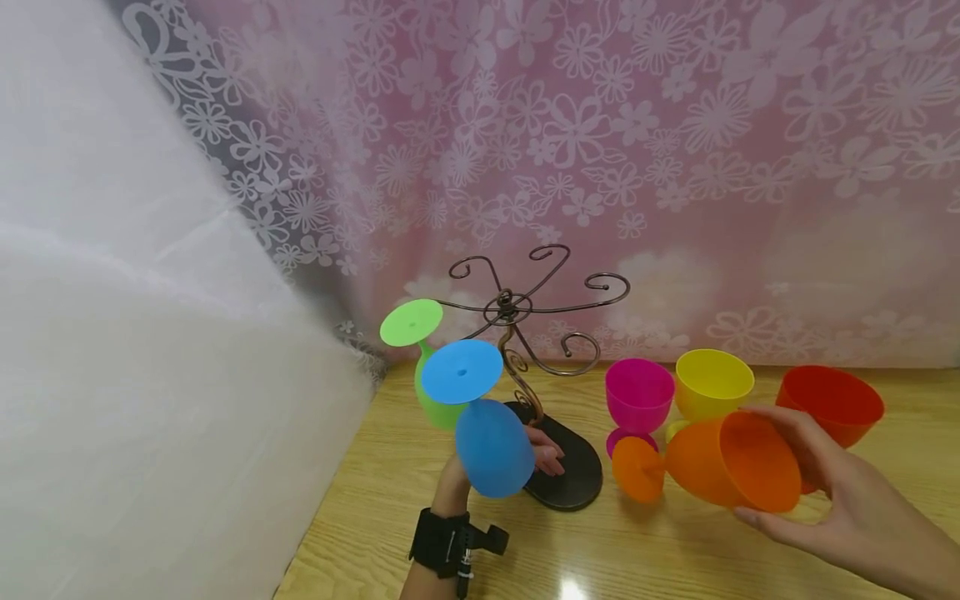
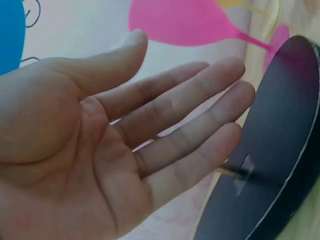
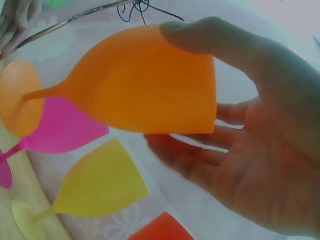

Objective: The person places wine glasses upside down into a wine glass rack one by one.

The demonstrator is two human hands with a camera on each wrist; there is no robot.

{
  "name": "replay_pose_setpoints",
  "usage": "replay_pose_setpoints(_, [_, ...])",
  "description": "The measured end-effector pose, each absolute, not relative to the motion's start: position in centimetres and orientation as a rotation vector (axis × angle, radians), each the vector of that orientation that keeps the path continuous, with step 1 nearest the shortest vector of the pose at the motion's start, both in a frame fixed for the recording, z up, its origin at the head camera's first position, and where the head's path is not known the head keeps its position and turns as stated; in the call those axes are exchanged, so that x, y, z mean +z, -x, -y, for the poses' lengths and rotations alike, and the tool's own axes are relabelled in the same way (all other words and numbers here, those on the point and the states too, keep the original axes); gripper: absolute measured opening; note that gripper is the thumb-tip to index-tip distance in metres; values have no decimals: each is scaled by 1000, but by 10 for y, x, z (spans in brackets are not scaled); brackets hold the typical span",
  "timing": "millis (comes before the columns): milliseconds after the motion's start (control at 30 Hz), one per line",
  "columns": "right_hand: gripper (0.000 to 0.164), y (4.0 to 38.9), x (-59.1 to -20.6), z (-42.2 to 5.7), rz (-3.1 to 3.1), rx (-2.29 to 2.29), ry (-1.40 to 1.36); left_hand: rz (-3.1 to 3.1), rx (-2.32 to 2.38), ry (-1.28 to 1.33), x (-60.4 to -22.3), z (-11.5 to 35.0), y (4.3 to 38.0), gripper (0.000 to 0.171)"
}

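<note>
My right hand point(image 1: 847, 496) grips an orange plastic goblet point(image 1: 693, 462) round the bowl near its rim, thumb on one side and fingers on the other. The goblet is tipped on its side, its foot pointing left and its mouth towards the hand. Over the black base point(image 1: 573, 479) of a wire glass rack point(image 1: 517, 308), my left hand point(image 2: 125, 135) is held with fingers extended and an empty palm. A blue goblet point(image 1: 495, 446) and a green goblet point(image 1: 431, 392) hang upside down from the rack's left side; the blue one partly hides the left hand in the head view.
Behind the orange goblet stand a magenta goblet point(image 1: 637, 396), a yellow goblet point(image 1: 712, 383) and a red goblet point(image 1: 832, 400), all upright on the wooden table point(image 1: 375, 508). Several curled rack arms spread above the base. A floral pink curtain point(image 1: 600, 167) hangs behind.
</note>
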State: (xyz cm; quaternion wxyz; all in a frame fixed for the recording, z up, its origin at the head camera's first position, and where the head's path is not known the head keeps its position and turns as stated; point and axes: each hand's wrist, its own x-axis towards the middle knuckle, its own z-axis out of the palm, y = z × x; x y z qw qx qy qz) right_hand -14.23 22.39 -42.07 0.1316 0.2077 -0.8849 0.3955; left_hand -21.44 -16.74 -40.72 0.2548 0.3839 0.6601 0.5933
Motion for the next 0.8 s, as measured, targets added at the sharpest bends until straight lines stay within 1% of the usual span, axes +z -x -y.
replay_pose_setpoints(67, [100, 141, -419, -222, 2544, 1168, -597, -1914, 1482, -941, -404, 160, 214, 43])
replay_pose_setpoints(100, [100, 141, -418, -220, 2534, 1186, -600, -1937, 1435, -885, -402, 156, 213, 40])
replay_pose_setpoints(167, [101, 140, -416, -217, 2526, 1219, -602, -1929, 1364, -890, -403, 151, 214, 32])
replay_pose_setpoints(233, [102, 140, -414, -213, 2513, 1254, -614, -1907, 1309, -932, -407, 147, 217, 30])
replay_pose_setpoints(367, [104, 139, -408, -202, 2450, 1305, -665, -1839, 1228, -1021, -423, 144, 225, 33])
replay_pose_setpoints(500, [107, 139, -406, -192, 2359, 1341, -694, -1724, 1231, -1032, -439, 142, 233, 40])
replay_pose_setpoints(667, [110, 141, -405, -180, 2273, 1407, -693, -1543, 1295, -1087, -441, 137, 232, 46])
replay_pose_setpoints(733, [110, 141, -406, -175, 2248, 1436, -694, -1505, 1302, -1134, -438, 133, 231, 53])
replay_pose_setpoints(800, [111, 141, -406, -171, 2229, 1458, -703, -1471, 1318, -1154, -435, 128, 229, 66])
